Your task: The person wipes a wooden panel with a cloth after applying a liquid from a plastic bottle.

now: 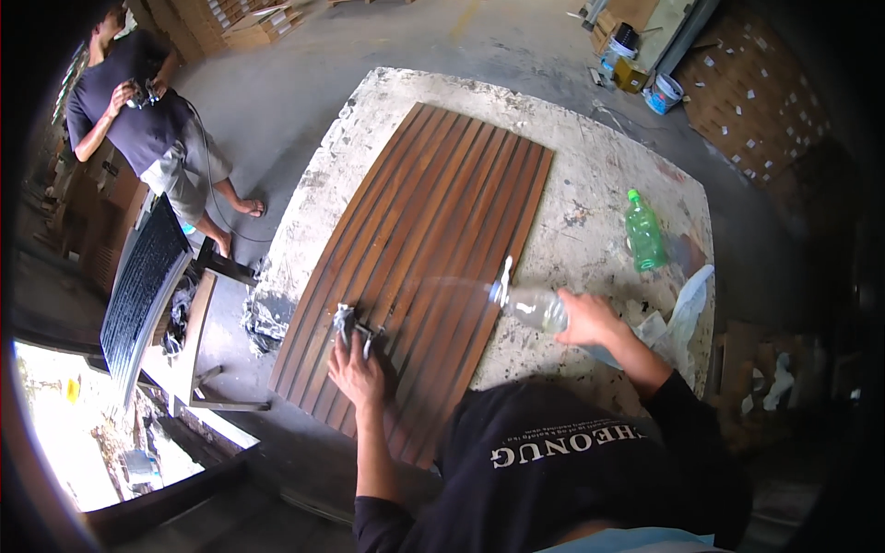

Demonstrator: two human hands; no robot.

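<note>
A brown slatted wood panel [442,203] with dark grooves lies at a slant across the pale, paint-spotted table [608,157]. My left hand [358,376] rests on its near left part, fingers closed over a crumpled grey-and-white rag [345,323]. My right hand [590,319] grips the base of a clear plastic bottle [536,308], tilted nearly level over the panel's right edge. Its blue-and-white cap points left, and a thin, faint streak of liquid seems to leave it over the slats. A green bottle [644,230] is on the table beyond my right hand.
Crumpled clear plastic [687,309] lies at the table's right edge. At the left, a dark ribbed panel [147,286] leans by a wooden frame [205,341]. A person [138,101] stands there holding a corded tool. Buckets [664,92] stand far right.
</note>
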